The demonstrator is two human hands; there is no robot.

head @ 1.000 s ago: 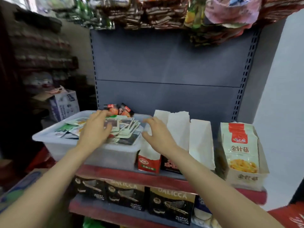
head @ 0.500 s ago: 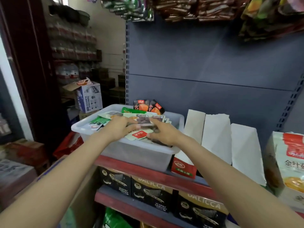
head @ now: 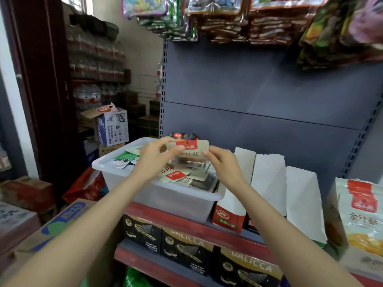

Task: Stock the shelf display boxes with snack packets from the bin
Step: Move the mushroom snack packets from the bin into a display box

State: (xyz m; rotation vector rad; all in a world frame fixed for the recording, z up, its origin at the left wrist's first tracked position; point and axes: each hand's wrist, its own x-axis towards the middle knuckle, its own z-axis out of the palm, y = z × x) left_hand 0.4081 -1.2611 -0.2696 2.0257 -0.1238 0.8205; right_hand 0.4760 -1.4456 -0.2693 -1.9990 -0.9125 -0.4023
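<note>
A white plastic bin (head: 165,195) full of loose snack packets stands on the red-edged shelf (head: 186,219). Above it I hold up a small stack of beige packets with a red label (head: 191,149). My left hand (head: 154,160) pinches the stack's left end and my right hand (head: 222,165) pinches its right end. More packets lie in the bin below, one beige and red (head: 173,175). To the right stand three display boxes with raised white flaps (head: 267,183), and a fourth box holding yellow-and-red packets (head: 362,216).
Black wafer cartons (head: 186,245) fill the shelf below. Hanging snack bags (head: 248,19) crowd the top. Cardboard boxes (head: 112,129) and stacked water bottles stand in the room at left. A grey back panel (head: 259,90) rises behind the bin.
Both hands were pressing down among the packets in the bin; now they have lifted a small stack of beige packets above it. The view has shifted left.
</note>
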